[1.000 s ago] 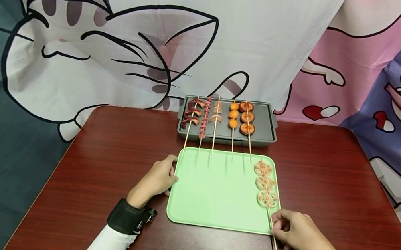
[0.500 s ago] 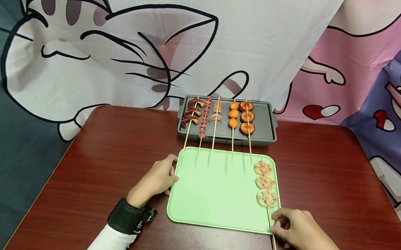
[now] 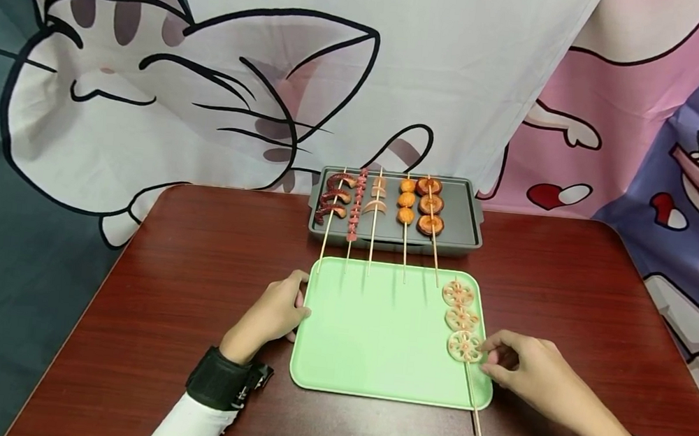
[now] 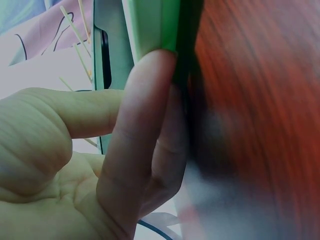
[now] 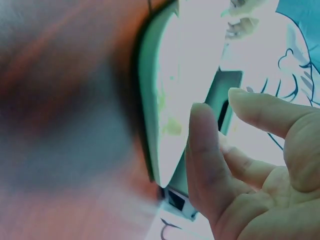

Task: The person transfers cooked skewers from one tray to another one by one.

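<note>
Green tray point(image 3: 375, 347), lotus skewer point(image 3: 463, 336), hands beside

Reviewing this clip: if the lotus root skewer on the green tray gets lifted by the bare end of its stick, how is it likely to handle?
The lotus root skewer will probably feel top-heavy: its three slices crowd the far end, away from the bare stick. The stick looks thin, so it may flex or twirl between fingers. The holed slices seem brittle and might crack if squeezed. The right hand is beside the lowest slice.
</note>
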A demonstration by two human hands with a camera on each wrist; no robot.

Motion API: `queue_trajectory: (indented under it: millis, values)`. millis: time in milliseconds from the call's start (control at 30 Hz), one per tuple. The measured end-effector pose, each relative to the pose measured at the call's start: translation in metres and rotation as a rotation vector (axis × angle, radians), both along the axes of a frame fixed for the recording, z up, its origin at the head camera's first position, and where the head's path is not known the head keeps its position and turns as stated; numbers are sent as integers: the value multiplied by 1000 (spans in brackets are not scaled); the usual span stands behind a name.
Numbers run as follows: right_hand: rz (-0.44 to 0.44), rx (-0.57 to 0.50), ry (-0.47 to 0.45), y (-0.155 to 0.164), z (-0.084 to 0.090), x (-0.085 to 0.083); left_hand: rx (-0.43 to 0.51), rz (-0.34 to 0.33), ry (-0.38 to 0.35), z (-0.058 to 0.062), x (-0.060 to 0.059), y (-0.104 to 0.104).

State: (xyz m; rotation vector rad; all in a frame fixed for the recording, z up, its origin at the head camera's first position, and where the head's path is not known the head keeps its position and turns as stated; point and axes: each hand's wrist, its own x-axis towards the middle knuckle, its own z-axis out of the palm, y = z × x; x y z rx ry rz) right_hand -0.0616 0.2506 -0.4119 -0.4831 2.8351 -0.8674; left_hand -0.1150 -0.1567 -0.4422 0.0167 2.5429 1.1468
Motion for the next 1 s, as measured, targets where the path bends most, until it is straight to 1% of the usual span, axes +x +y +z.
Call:
queue_trajectory:
  millis: [233,400,533,667,833,1000]
  values:
    - [-36,0,5,3,11,-19,8,0,11,0,0,1]
    - [-47,-33,-6,3,16,-33,7,-4,8,0,0,2]
    - [-50,-109,-8,-2,16,-45,0,-2,4,0,0,1]
    - [-62,-191,-33,-9,17,-57,-5,-2,6,0,0,1]
    - [-90,-279,-81,-19,17,-72,-3,-7,3,0,0,1]
    - [-145,-412,-167,-29,11,-87,7,3,9,-2,0,0]
